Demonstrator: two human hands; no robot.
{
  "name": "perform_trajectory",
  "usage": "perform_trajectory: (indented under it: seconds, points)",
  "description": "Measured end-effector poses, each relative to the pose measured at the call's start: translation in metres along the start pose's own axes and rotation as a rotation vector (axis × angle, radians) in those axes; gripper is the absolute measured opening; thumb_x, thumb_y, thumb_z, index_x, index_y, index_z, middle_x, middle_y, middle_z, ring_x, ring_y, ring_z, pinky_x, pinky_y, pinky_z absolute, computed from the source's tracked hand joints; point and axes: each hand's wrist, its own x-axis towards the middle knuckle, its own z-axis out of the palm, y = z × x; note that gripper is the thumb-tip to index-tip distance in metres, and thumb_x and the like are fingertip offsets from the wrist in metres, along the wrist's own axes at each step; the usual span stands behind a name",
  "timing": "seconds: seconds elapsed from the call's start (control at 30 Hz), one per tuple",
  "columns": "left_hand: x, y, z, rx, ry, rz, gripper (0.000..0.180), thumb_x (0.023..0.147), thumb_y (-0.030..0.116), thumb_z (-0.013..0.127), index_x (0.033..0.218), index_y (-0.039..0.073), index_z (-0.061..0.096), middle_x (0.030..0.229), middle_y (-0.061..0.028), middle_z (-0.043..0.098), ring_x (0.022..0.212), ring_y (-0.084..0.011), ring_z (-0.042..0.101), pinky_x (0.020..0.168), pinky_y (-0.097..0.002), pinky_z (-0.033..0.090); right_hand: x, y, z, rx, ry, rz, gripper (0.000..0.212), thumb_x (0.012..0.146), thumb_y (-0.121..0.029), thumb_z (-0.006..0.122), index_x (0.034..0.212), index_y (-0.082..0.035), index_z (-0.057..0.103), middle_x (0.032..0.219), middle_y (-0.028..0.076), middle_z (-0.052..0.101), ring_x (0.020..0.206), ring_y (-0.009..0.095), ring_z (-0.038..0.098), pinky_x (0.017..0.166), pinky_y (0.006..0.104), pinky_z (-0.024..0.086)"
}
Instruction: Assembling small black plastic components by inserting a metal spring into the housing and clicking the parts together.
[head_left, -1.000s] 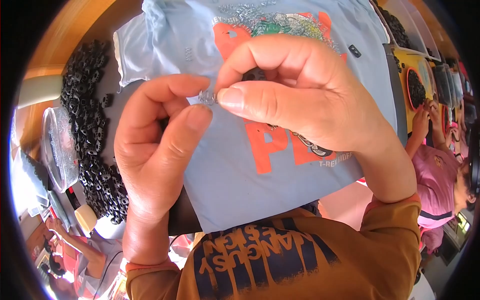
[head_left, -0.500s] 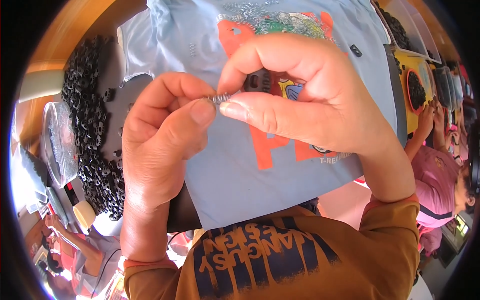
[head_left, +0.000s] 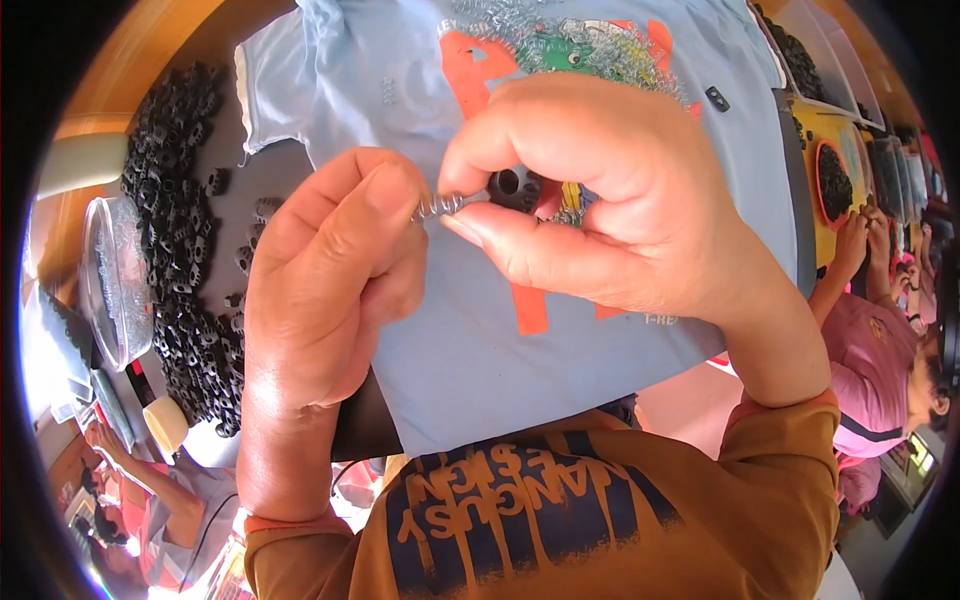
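A small metal coil spring (head_left: 440,206) spans the gap between my two hands. Its left end is pinched between the thumb and fingers of my left hand (head_left: 325,250). At its right end, the thumb and forefinger tips of my right hand (head_left: 620,200) close on it. Behind that pinch, a black plastic part (head_left: 515,187) with a round hole shows within the curl of my right hand; the fingers around it are partly hidden. Below both hands lies a light blue T-shirt (head_left: 470,370) with a coloured print. A heap of loose springs (head_left: 540,45) rests on it, beyond my right hand.
Many black plastic parts (head_left: 185,270) are piled at the left, beside a clear tub (head_left: 120,285) of springs. One small black piece (head_left: 717,98) lies on the shirt at the right. Bins stand far right, near a red bowl (head_left: 832,185) and a co-worker's hands (head_left: 860,235).
My left thumb has shifted up and leftward, and more of the spring shows between the hands. The black part in my right hand has turned, so its round hole now shows.
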Motion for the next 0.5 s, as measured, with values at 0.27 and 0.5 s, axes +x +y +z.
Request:
perform_trajectory:
  seconds: [0.27,0.5]
  points:
    - [-0.0025,-0.0027,0.0048,0.074,0.061,0.083,0.024,0.096,0.024,0.056,0.101,0.0,0.056,0.064,0.0064,0.04,0.05,-0.0023,0.03,0.046,-0.0199,0.023,0.0011,0.0015,-0.0027,0.185,0.031,0.08,0.011,0.08,-0.002,0.069,0.09,-0.001,0.063,0.079,0.001,0.06,0.07,0.006,0.055,0.061,0.0226,0.043]
    - [-0.0065,-0.0025,0.0035,0.683,0.078,0.42,0.012,0.092,0.009,0.057,0.1,-0.001,0.055,0.075,0.0017,0.05,0.062,-0.0037,0.039,0.057,-0.0187,0.031,0.0034,0.002,-0.008,0.472,-0.073,0.22,0.009,0.083,-0.001,0.065,0.092,0.001,0.063,0.082,0.001,0.06,0.074,0.006,0.054,0.065,0.0212,0.042]
